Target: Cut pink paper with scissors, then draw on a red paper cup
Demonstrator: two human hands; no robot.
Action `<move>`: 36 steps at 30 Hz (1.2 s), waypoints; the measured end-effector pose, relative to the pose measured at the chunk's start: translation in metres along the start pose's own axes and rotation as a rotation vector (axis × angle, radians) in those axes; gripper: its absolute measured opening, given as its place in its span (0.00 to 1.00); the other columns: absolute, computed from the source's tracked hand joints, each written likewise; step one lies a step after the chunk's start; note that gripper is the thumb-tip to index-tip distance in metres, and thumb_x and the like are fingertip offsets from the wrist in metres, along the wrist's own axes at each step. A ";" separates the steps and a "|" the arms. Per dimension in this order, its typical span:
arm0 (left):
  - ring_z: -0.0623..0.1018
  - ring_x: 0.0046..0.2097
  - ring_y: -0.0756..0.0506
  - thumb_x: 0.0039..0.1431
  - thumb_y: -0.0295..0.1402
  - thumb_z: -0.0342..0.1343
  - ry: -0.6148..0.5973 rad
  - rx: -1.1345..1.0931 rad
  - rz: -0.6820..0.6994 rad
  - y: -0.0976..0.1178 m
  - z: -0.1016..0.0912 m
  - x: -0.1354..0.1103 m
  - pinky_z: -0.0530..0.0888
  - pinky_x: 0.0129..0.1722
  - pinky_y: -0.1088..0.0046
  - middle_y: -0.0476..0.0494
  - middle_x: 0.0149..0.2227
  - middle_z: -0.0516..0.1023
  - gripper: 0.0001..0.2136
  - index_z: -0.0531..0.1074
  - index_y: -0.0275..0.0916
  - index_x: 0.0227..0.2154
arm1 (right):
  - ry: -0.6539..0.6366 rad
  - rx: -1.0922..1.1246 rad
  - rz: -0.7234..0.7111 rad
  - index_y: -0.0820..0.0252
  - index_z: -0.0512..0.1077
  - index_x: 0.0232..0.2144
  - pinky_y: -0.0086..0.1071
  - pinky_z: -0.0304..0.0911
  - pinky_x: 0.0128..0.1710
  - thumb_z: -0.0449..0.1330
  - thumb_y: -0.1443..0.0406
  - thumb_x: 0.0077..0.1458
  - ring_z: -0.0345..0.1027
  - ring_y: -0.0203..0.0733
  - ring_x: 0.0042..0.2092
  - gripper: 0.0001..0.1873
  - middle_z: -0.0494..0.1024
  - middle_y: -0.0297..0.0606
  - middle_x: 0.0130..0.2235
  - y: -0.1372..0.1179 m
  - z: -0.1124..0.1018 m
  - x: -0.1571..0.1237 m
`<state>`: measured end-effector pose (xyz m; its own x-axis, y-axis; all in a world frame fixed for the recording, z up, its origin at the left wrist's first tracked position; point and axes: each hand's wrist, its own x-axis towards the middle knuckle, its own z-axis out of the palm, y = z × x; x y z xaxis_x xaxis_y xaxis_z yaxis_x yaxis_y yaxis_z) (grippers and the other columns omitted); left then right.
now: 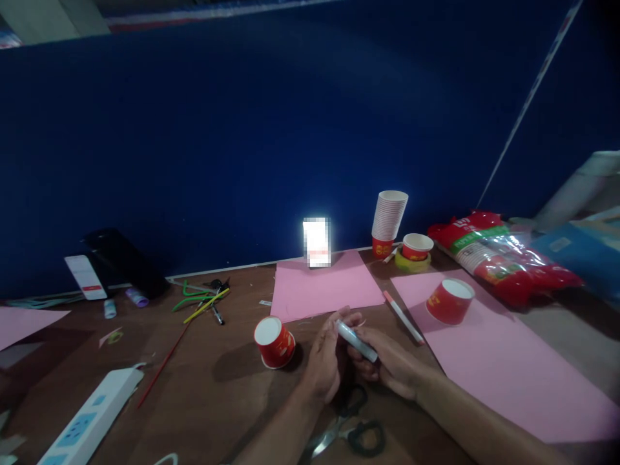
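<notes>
Between my two hands is a pale, whitish tube that looks like a glue stick point(357, 341), tilted down to the right. The fingers of my right hand point(394, 363) wrap round its lower end. At its upper left end, my left hand point(325, 361) closes with thumb and fingertips against it; part of that grip is hidden. Scissors with black handles point(365, 438) lie on the table just below the hands. To the left of them stands an upside-down red paper cup point(275, 342). A white marker with red ends point(403, 318) lies to the right.
Pink paper sheets point(324, 290) lie ahead and at right, one under another red cup point(450, 301). A cup stack point(389, 219), yellow tape point(413, 261) and red bag point(504, 255) stand behind. Pipe cleaners point(206, 305) and a power strip point(92, 416) are left; a lit phone point(317, 242) faces me.
</notes>
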<state>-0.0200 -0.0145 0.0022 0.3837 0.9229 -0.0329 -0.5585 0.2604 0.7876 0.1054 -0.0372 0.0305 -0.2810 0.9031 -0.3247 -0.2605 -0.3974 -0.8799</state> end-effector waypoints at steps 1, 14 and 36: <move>0.73 0.52 0.41 0.59 0.45 0.51 -0.012 0.001 -0.008 0.000 0.001 -0.002 0.68 0.51 0.61 0.37 0.53 0.73 0.19 0.69 0.42 0.49 | -0.005 0.017 0.003 0.58 0.58 0.27 0.22 0.43 0.18 0.50 0.53 0.56 0.48 0.27 0.19 0.15 0.60 0.26 0.23 0.001 0.000 0.000; 0.76 0.43 0.44 0.55 0.41 0.58 0.058 -0.077 -0.071 0.001 0.006 -0.004 0.70 0.43 0.67 0.40 0.40 0.79 0.11 0.70 0.38 0.34 | -0.072 0.019 0.037 0.58 0.57 0.21 0.24 0.31 0.16 0.54 0.44 0.53 0.37 0.25 0.17 0.26 0.52 0.21 0.18 0.013 0.005 -0.006; 0.76 0.35 0.48 0.52 0.41 0.61 0.222 -0.021 -0.029 0.006 0.023 -0.012 0.71 0.34 0.74 0.42 0.35 0.79 0.12 0.74 0.36 0.31 | 0.140 -0.558 -0.360 0.59 0.70 0.25 0.31 0.61 0.30 0.49 0.52 0.59 0.67 0.40 0.30 0.21 0.74 0.39 0.28 -0.015 0.018 -0.027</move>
<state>-0.0107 -0.0310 0.0213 0.2303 0.9540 -0.1921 -0.5656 0.2918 0.7713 0.1008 -0.0586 0.0590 -0.1340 0.9909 0.0132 0.2106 0.0414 -0.9767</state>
